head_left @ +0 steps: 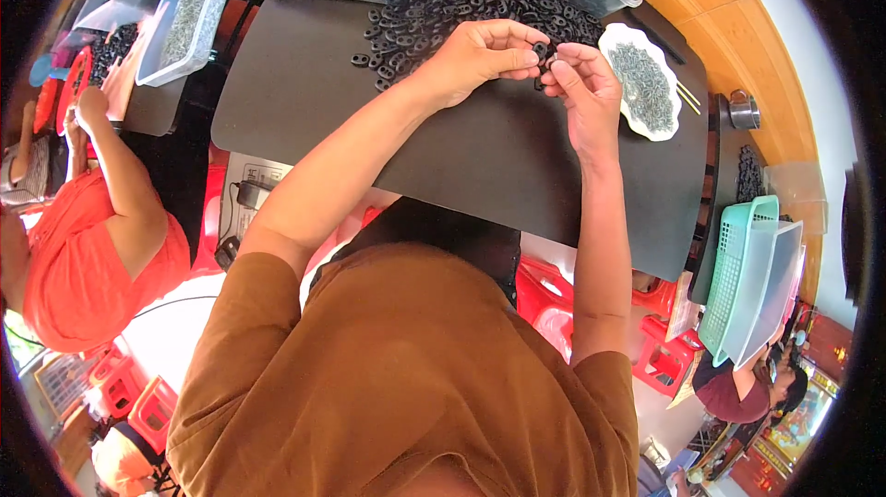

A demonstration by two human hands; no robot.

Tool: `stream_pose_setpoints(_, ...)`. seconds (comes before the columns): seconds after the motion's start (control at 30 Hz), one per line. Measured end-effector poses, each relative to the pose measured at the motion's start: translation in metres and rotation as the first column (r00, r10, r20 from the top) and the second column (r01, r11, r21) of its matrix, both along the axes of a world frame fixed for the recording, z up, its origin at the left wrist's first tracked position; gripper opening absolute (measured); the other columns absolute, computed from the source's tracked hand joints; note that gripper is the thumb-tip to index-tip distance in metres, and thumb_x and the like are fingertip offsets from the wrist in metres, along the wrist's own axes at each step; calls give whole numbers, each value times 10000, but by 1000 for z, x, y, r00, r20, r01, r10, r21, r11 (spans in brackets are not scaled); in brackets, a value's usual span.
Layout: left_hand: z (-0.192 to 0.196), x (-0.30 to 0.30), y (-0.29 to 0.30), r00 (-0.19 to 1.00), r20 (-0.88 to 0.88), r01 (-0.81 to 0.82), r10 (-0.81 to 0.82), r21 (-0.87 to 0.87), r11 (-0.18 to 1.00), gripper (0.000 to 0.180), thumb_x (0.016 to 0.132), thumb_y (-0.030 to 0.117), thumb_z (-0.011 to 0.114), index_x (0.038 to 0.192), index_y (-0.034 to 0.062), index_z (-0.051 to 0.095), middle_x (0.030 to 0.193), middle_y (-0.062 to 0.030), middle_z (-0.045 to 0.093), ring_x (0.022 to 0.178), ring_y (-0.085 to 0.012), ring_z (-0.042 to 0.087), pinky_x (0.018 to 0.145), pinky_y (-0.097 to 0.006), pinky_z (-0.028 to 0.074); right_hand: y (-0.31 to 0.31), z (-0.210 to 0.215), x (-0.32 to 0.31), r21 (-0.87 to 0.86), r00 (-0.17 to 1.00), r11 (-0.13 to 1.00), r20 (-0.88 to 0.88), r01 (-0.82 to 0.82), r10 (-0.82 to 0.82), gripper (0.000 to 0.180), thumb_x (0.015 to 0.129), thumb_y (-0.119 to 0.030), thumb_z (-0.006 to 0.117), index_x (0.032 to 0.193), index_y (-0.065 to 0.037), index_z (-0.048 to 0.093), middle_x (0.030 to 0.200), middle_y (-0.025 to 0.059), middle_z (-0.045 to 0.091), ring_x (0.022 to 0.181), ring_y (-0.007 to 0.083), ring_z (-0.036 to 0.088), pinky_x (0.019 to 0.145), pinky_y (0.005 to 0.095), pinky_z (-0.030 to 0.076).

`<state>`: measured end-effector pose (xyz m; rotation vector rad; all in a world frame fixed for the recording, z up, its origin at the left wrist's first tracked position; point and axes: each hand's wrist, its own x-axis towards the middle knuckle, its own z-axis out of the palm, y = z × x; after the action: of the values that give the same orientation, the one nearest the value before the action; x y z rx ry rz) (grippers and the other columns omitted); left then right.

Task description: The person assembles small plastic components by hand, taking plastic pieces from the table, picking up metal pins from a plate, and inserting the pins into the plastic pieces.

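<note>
My left hand pinches a small black part with round holes between thumb and fingers, above the dark table. Close beside it, touching or nearly touching the same part, my right hand has its thumb and fingertips pressed together; whatever tiny piece they hold is hidden. A large heap of similar black two-holed parts spreads over the far side of the table, behind my hands. To the right of my right hand sits a white scalloped dish filled with small silvery metal pieces.
Clear plastic bins stand along the far and left edges. Two thin sticks lie by the dish, near a metal cup. A green basket is at the right. A person in red works at the left, with red stools around.
</note>
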<state>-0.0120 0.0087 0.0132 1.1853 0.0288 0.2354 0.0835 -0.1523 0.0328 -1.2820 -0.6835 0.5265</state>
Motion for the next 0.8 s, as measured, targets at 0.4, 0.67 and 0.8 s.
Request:
stream_pose_setpoints(0.4, 0, -4, 0, 994, -47, 90, -104, -230, 969, 318, 885, 107, 653, 1187, 24, 598, 996, -61, 655, 918, -128, 638, 863, -250, 527, -3, 2, -5, -98, 989, 993, 144, 58, -43, 124, 872, -15, 634, 993, 12, 630, 868, 70, 662, 757, 127, 649, 675, 239, 536)
stream_pose_setpoints(0.67, -3, -4, -2, 999, -44, 22, -23, -23, 1000, 294, 872, 116, 671, 1146, 19, 629, 922, -31, 662, 832, -88, 623, 777, -225, 518, -4, -1, -4, -168, 982, 985, 188, 49, -17, 102, 857, -13, 647, 952, 4, 615, 831, 56, 661, 734, 111, 642, 668, 230, 529)
stream_pose_setpoints(0.8, 0, -5, -3, 1000, -8, -5, 6, 96, 995, 286, 868, 115, 673, 1136, 21, 640, 889, -19, 663, 806, -67, 608, 745, -214, 500, -4, 0, -7, -197, 982, 978, 189, 63, -25, 95, 850, -6, 651, 936, 1, 613, 819, 52, 660, 720, 104, 636, 663, 228, 527)
